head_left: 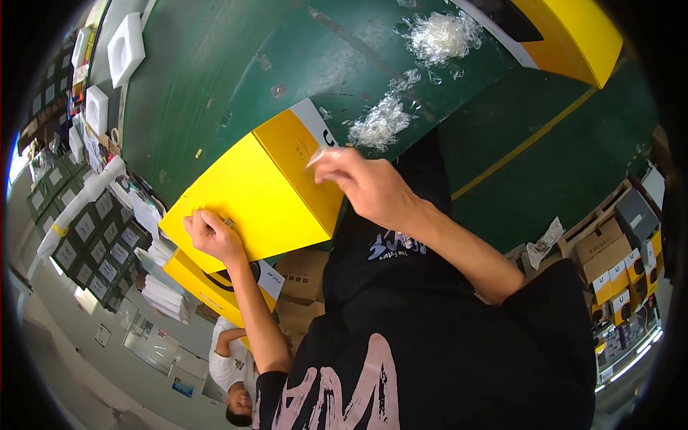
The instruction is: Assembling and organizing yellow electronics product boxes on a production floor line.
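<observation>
A yellow box [247,193] with a white-edged side stands on the green table in front of me. My left hand [215,238] is closed in a fist against its large yellow face, and a small greyish tip shows by the fingers; what it belongs to is hidden. Over the box's narrower side, my right hand [365,185] is raised in a pinch. A small clear scrap [312,159], slightly blurred, shows at its fingertips. Just beyond the box lies a heap of clear plastic scraps [380,123].
Another heap of clear scraps [444,37] lies farther off, near a second yellow box [573,36]. White foam pieces [126,50] line the table's left edge. One more yellow box [208,287] is at lower left, near a person in white [233,358]. Cartons [602,247] stand at right.
</observation>
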### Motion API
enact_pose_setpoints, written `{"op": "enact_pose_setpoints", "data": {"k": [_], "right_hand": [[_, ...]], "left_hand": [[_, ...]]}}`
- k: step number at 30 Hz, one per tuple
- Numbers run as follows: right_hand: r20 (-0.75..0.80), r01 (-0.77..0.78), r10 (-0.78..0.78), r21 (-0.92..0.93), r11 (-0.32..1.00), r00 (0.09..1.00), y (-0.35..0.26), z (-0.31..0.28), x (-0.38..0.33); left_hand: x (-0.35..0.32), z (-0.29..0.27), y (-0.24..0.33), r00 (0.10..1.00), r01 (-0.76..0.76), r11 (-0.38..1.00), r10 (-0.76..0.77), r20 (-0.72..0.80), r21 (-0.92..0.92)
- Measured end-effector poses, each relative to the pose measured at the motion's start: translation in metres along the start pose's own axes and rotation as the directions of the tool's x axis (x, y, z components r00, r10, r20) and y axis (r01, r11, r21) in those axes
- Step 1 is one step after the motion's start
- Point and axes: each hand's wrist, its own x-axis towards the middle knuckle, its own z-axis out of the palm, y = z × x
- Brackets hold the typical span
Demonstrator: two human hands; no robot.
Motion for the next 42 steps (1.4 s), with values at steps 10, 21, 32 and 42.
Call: {"op": "enact_pose_setpoints", "data": {"k": [10, 21, 32, 42], "right_hand": [[0.042, 0.18, -0.175, -0.164, 0.97, 0.984, 0.005, 0.008, -0.005], [-0.063, 0.095, -0.099, -0.057, 0.994, 0.993, 0.003, 0.015, -0.002], [0.123, 0.327, -0.305, -0.468, 0.821, 0.944, -0.008, 0.01, 0.01], [0.205, 0.444, -0.399, -0.525, 0.726, 0.894, -0.005, 0.01, 0.01]], "left_hand": [[0.002, 0.004, 0.001, 0.999, -0.037, 0.999, 0.036, 0.023, 0.036], [0.005, 0.005, -0.002, 0.999, -0.041, 0.999, 0.041, 0.024, 0.017], [0.001, 0.002, 0.0, 0.999, 0.02, 0.999, -0.021, -0.029, -0.038], [0.004, 0.001, 0.0, 0.999, -0.033, 0.997, 0.031, -0.03, -0.065]]}}
